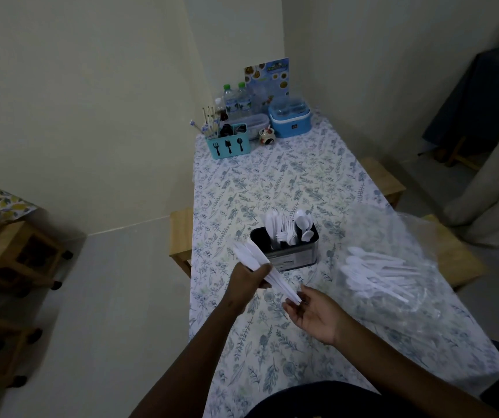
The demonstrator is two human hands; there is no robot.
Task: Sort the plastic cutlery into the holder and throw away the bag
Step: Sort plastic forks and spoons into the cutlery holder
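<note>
Head view, looking down at a floral tablecloth point(272, 182): my left hand point(246, 286) grips a fanned bundle of white plastic knives point(260, 267), while my right hand point(314, 315) lies open, palm up, its fingertips touching the handle ends. A black holder point(287, 251) stands just beyond, already holding white cutlery. To its right, a clear bag point(393, 267) still contains spoons point(372, 273). I judge the knives should be squared up first, then lowered handles-down into the holder's free compartment, without mixing types.
</note>
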